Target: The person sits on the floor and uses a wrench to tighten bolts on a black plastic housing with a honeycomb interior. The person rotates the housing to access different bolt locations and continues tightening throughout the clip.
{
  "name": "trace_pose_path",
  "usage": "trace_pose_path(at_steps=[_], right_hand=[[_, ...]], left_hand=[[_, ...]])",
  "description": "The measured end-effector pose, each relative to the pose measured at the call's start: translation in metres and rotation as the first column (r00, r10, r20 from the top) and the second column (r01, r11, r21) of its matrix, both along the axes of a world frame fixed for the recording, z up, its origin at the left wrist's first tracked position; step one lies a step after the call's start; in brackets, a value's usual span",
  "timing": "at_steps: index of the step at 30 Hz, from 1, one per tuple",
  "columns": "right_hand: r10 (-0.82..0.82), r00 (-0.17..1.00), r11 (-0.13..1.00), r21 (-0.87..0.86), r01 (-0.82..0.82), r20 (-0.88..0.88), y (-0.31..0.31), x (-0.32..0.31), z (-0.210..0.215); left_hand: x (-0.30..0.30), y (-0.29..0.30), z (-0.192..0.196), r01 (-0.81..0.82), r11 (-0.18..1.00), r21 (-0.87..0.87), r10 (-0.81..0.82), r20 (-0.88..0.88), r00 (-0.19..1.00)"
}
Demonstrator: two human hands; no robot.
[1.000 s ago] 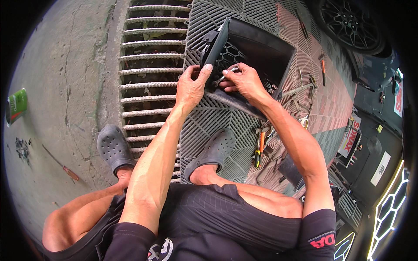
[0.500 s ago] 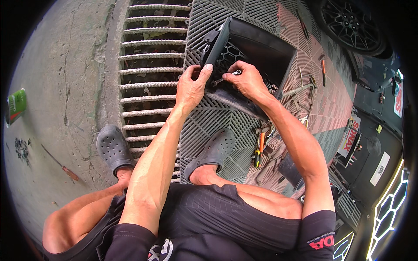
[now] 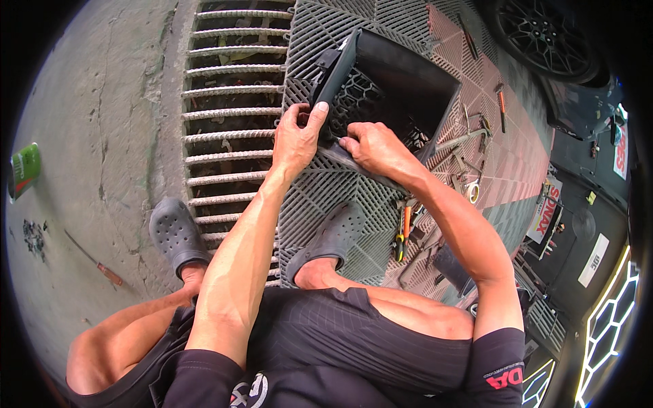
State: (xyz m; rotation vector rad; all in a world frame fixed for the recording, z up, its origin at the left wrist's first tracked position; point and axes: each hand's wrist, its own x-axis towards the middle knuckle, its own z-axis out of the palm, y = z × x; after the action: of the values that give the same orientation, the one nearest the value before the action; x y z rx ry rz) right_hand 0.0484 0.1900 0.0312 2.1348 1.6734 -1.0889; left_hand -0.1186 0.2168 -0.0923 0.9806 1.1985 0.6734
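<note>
A black plastic car part point(image 3: 415, 71), open like a box with a honeycomb mesh inside, lies tilted on the floor in front of me. My left hand point(image 3: 296, 139) is closed round its left edge, with the thumb on top and the fingers behind. At the near left corner of the part, my right hand point(image 3: 375, 149) has its fingers curled round a small metal wrench. That wrench is almost wholly hidden by the fingers now. The spot where its end meets the part cannot be made out.
A barred floor drain point(image 3: 235, 112) runs along the left of the part. Pliers point(image 3: 400, 238), a hammer point(image 3: 502, 107) and several other tools lie to the right. A long screwdriver point(image 3: 109, 275) and a green packet point(image 3: 26, 166) are on the concrete; a car wheel point(image 3: 541, 34) stands far right.
My right hand has moved down and slightly left, turning the wrench, which showed clearly before and is now covered. My left hand keeps its grip; the part has shifted only slightly.
</note>
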Motion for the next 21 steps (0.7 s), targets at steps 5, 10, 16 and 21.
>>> trace_pose_path(at_steps=[5,10,16,21], right_hand=[[-0.166,0.985,0.966,-0.209,0.153,-0.046,0.019,0.008,0.005],[-0.033,0.999,0.982,-0.186,0.030,-0.012,0.041,0.015,0.035],[0.035,0.999,0.978,-0.205,-0.029,0.025,0.041,0.035,0.012],[0.074,0.997,0.984,-0.160,-0.077,-0.026,0.043,0.044,-0.011]], left_hand=[[0.003,0.001,0.002,0.026,1.000,-0.015,-0.026,-0.003,1.000],[-0.001,0.004,-0.004,0.036,0.999,-0.037,-0.036,0.002,0.999],[0.000,0.003,0.003,0.029,0.999,-0.034,-0.029,-0.006,1.000],[-0.001,0.004,0.001,0.032,0.999,-0.017,-0.032,-0.020,0.999]])
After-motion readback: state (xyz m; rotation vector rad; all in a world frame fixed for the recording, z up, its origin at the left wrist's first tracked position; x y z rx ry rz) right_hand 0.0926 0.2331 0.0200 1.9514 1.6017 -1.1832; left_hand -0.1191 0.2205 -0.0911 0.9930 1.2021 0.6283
